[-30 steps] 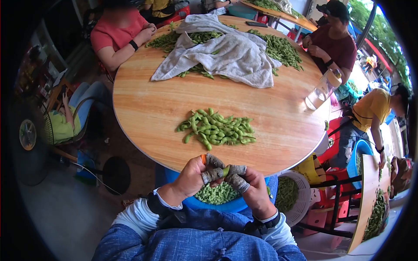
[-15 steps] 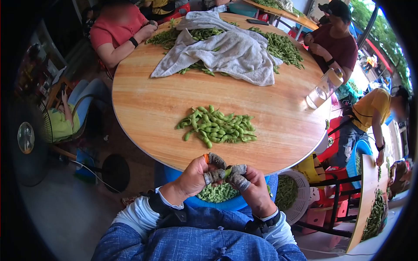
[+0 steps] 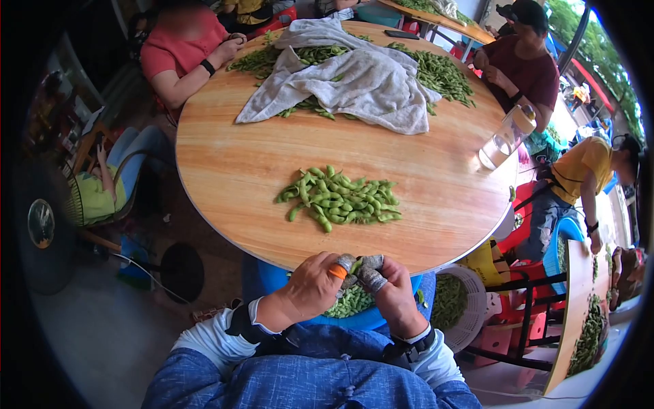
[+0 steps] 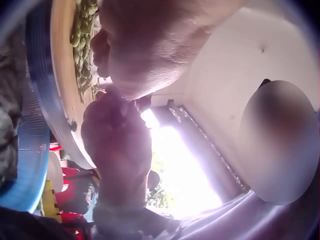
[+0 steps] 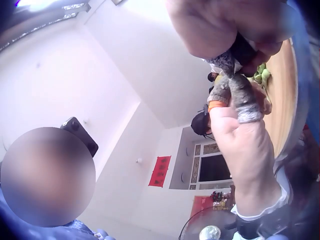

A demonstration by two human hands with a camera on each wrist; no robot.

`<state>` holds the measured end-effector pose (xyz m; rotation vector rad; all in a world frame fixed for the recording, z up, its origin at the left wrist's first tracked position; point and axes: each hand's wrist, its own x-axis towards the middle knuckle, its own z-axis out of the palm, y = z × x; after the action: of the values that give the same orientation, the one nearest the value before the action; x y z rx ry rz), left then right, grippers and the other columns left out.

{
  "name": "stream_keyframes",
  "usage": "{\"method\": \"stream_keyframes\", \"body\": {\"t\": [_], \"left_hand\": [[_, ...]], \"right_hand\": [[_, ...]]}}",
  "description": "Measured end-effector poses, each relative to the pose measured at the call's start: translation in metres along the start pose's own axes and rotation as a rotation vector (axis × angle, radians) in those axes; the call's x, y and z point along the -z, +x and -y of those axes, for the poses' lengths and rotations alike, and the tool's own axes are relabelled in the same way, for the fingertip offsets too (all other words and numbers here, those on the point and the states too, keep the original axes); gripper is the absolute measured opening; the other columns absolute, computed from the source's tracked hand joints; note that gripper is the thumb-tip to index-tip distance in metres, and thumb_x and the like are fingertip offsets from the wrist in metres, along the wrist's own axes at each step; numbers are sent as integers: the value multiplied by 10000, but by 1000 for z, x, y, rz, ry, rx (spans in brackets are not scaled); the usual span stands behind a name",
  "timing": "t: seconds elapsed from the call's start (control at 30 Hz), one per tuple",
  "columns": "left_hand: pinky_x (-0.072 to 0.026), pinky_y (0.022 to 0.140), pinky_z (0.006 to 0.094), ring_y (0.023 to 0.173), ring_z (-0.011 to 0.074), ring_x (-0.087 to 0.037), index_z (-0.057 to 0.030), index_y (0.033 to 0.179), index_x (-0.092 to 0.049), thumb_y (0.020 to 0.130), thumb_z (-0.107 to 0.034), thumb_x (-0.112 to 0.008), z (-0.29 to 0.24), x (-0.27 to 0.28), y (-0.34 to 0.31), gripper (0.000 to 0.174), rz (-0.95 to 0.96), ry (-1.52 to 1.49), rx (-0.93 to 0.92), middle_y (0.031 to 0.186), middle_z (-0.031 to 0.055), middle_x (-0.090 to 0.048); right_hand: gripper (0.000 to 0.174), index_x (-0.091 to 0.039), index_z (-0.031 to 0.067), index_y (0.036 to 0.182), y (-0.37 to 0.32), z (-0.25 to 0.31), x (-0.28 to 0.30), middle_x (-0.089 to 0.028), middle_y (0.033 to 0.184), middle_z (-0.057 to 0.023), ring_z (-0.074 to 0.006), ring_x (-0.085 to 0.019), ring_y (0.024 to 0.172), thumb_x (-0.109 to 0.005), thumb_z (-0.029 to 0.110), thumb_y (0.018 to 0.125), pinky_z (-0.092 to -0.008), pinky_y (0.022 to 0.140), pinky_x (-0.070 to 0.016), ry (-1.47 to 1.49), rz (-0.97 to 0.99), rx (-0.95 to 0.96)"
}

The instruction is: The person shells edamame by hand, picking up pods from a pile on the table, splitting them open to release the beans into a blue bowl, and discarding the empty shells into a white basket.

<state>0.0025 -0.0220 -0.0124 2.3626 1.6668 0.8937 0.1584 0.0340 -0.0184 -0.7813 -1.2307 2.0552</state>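
Over the basin, close to the table's near edge, my left hand (image 3: 306, 290) and right hand (image 3: 397, 300) meet at the fingertips. Grey cloth covers wrap the thumbs and forefingers, with an orange band on the left. Between them both hands pinch a green edamame pod (image 3: 356, 265), mostly covered by the fingers. Below, a blue basin (image 3: 371, 319) holds shelled green beans (image 3: 351, 303). A pile of edamame pods (image 3: 340, 199) lies on the round wooden table (image 3: 231, 198) ahead. The right wrist view shows the covered fingertips of my left hand (image 5: 245, 145) against my right hand (image 5: 210, 30).
Across the table a pale towel (image 3: 354, 85) covers more pods, and a clear bottle (image 3: 501, 143) stands at the right edge. A white basket (image 3: 470, 307) of green pods sits low on the right. People sit around, and a fan (image 3: 42, 221) stands left.
My left hand has rolled over, its back now facing up, and its fingertips have moved slightly right over the pod. The right hand stays nearly in place; the pile looks the same.
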Motion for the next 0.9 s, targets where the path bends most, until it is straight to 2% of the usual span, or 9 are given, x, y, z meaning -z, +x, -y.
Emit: {"method": "stream_keyframes", "body": {"t": [0.03,0.13,0.33,0.43,0.53,0.63,0.73,0.83,0.9], "left_hand": [[-442,652,390,749,339,-518,-19,1004,-461,519,9,-585,-2,1,-1,501,12,-37,18,844,146,-520],[-442,617,360,727,301,-524,-3,955,-477,618,-47,-551,0,-2,0,348,-76,-174,-10,817,143,-518],[-453,600,329,657,311,-566,11,921,-498,687,-9,-517,-8,-7,0,235,-152,-593,272,726,149,-566],[-447,601,308,641,252,-579,19,882,-513,715,-8,-496,-2,-6,2,170,-97,-714,362,685,138,-570],[-425,590,238,649,93,-508,26,919,-494,814,-70,-469,-6,2,-2,144,27,-722,413,730,52,-554],[-436,590,272,639,123,-532,33,837,-514,772,-39,-445,-3,-8,-13,119,3,-855,533,668,112,-556],[-419,597,245,652,96,-493,26,835,-520,763,-43,-450,0,-8,-15,122,44,-976,665,690,67,-551],[-400,603,225,667,75,-472,8,831,-528,758,-37,-438,1,-10,-18,125,22,-1242,795,727,20,-539],[-395,603,218,667,65,-465,0,830,-531,754,-33,-429,2,-14,-19,131,11,-1373,749,737,-1,-529]], "right_hand": [[129,-545,-15,904,0,1,0,-584,836,-24,-86,-523,763,-540,66,803,-215,700,-412,-12,-3,11],[139,-542,-17,907,-2,-1,0,-585,844,-28,-91,-525,774,-548,69,798,-223,711,-412,46,47,101],[155,-539,-18,916,-5,-7,-3,-584,855,-30,-95,-526,785,-560,70,790,-229,722,-413,24,63,241],[156,-540,-13,919,-6,-9,1,-581,861,-29,-98,-527,792,-561,69,789,-230,725,-412,10,49,203],[125,-544,-21,894,-8,-2,1,-579,859,-41,-93,-516,793,-545,43,786,-220,709,-409,-56,36,150],[113,-546,-36,858,-7,0,2,-573,794,-40,-84,-500,736,-534,-13,748,-213,663,-406,-336,89,143],[134,-546,-44,824,-7,-1,-4,-554,706,-30,-83,-468,653,-515,-58,694,-222,591,-398,-417,133,148],[88,-521,-35,730,-6,-5,-2,-484,588,-96,-110,-424,566,-528,-45,643,-271,502,-366,-570,120,198],[72,-506,-33,699,-6,-7,-1,-459,571,-127,-124,-413,548,-541,-31,635,-287,483,-354,-618,125,225]]}}
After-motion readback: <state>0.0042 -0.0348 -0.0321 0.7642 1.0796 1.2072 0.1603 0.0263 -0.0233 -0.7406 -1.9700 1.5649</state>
